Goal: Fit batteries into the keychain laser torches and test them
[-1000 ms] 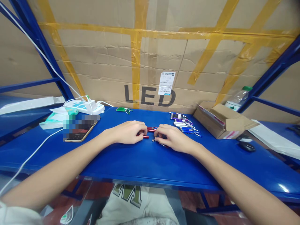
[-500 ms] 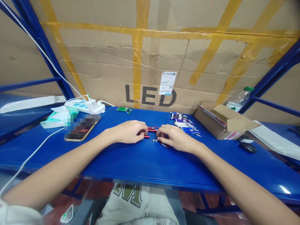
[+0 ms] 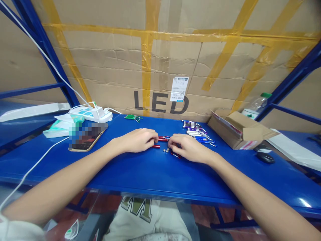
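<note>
My left hand rests on the table with its fingers curled. A short red metal tube pokes out below its fingertips; whether they grip anything is hidden. Behind, between the hands, lie red pen-like metal pieces with clips. My right hand is bent, its thumb and fingers pinched together over something I cannot make out. Just left of its fingertips sit three small silver button cells. Partly beneath this hand lies a dark red carabiner clip.
Blue, purple, silver and black clip-on pieces lie behind my right hand, green ones at the back. A phone and a power strip stand left; an opened carton, a mouse and a bottle are right.
A third button cell now shows beside the other two, by my right fingertips. My left fingers have shifted slightly, exposing more of the red tube.
</note>
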Action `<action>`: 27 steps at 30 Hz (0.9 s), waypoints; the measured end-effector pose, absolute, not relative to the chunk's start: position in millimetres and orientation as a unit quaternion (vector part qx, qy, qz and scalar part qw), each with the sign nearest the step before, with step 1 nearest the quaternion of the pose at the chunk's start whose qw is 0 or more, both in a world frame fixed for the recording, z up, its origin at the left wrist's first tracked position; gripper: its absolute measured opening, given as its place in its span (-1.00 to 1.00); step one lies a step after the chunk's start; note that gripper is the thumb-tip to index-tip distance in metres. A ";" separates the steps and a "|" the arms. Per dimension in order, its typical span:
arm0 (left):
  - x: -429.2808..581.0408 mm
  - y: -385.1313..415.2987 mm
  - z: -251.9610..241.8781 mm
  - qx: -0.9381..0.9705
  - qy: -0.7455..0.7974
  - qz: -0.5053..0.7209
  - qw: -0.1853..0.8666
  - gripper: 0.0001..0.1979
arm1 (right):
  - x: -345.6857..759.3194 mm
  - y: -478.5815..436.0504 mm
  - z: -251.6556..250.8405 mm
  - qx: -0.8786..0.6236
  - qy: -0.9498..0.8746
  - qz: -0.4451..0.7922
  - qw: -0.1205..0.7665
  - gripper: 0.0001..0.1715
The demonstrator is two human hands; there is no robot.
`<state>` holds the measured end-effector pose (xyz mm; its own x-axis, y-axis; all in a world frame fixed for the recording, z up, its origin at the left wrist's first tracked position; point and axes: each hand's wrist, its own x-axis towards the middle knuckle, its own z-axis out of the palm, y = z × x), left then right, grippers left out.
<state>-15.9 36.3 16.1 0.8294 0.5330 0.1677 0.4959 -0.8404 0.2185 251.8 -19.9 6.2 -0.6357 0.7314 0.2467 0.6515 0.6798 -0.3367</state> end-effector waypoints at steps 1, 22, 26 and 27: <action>-16.0 36.4 16.1 0.952 0.271 0.114 0.083 -0.76 | 251.7 -20.2 6.4 -0.383 -0.898 0.112 0.184 -0.79; -16.1 38.1 15.1 0.949 0.280 0.126 0.071 -0.76 | 249.0 -22.8 2.9 -0.375 -0.902 0.115 0.178 -0.96; -16.6 38.4 13.9 0.949 0.275 0.136 0.067 -0.75 | 249.2 -23.8 1.9 -0.360 -0.908 0.120 0.177 -0.85; -16.8 38.7 13.6 0.950 0.274 0.136 0.067 -0.75 | 249.1 -23.8 1.6 -0.356 -0.910 0.120 0.174 -0.84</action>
